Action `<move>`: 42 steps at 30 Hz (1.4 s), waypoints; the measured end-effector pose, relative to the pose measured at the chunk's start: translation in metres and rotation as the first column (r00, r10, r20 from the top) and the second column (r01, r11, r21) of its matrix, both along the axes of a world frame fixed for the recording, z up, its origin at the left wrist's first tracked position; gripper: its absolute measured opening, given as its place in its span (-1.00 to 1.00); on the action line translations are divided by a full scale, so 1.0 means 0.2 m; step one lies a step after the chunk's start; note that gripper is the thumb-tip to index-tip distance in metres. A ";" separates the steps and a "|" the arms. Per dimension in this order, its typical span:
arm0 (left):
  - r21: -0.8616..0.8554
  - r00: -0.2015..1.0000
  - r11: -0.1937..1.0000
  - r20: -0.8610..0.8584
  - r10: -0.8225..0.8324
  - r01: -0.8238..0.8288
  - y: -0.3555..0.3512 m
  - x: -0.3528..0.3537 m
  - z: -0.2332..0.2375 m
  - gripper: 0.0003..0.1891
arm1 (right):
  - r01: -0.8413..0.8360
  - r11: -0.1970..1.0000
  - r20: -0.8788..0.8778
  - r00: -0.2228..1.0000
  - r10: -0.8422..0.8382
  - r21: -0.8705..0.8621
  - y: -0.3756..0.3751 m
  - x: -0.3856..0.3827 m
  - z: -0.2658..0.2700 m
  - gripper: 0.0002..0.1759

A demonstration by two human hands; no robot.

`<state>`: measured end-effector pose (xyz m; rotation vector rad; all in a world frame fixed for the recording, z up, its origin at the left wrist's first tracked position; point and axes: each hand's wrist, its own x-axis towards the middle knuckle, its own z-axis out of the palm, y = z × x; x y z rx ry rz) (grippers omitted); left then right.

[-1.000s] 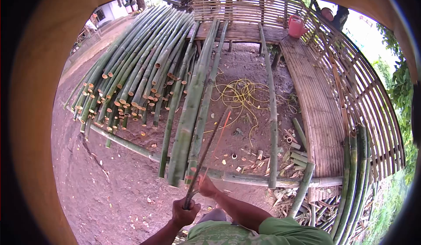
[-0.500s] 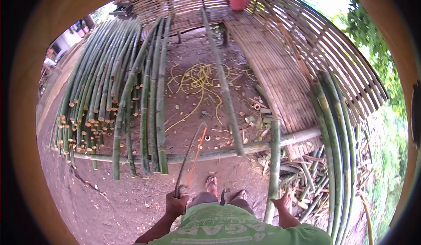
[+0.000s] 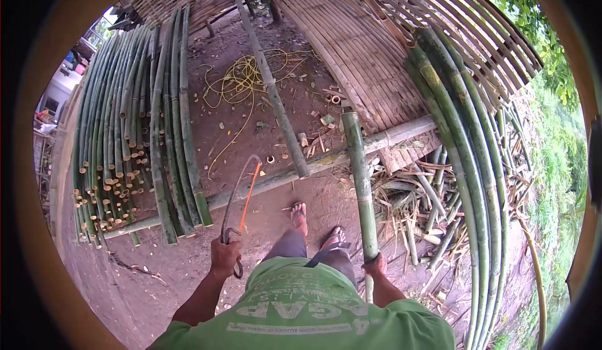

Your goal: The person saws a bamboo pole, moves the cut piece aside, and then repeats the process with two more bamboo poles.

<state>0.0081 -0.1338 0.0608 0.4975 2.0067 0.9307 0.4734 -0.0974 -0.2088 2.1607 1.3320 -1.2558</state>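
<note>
Far left in my feed: a stack of cut green bamboo poles lying side by side on the dirt. Cut ends face me, and the near ends rest on a long ground pole running across the frame.

Next, L hand, fist closed round the handle of a bow saw. The saw frame curves up & away from the hand w/ an orange strip along its right side, tip over the ground pole. Beyond it there's a tangle of yellow cord on bare soil, plus a single pole lying lengthwise, near end on the ground pole.

Centre-bottom: green shirt and two sandalled feet, just short of the ground pole.

R hand is clamped round a thick bamboo pole, near its lower end. That pole runs away from me, crosses the ground pole and ends at the edge of the slatted platform. Can't tell if the far end rests or hangs.

Right of that: offcuts on the ground, then a bundle of long poles along the platform's side. Greenery at far right.
</note>
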 end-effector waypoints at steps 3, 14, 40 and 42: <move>-0.036 0.993 0.993 -0.013 0.114 -0.115 0.06 0.05 0.04 -0.82 | -0.057 0.998 0.048 0.997 0.058 -0.033 0.10 -0.09 0.09 0.01; 0.089 0.991 0.987 0.043 0.128 -0.132 0.41 -0.19 -0.02 -0.73 | 0.360 0.338 -0.441 0.874 0.205 0.869 1.64 -1.14 0.76 -0.21; -0.017 0.974 0.997 -0.215 -0.074 0.072 0.53 -0.53 -0.21 -0.72 | -0.033 0.968 -0.001 0.999 0.035 0.248 1.06 -0.75 0.51 -0.13; -0.034 0.980 0.999 -0.195 -0.034 0.028 0.59 -0.57 -0.16 -0.73 | -0.008 0.956 -0.060 0.998 0.027 0.292 1.16 -0.88 0.67 -0.10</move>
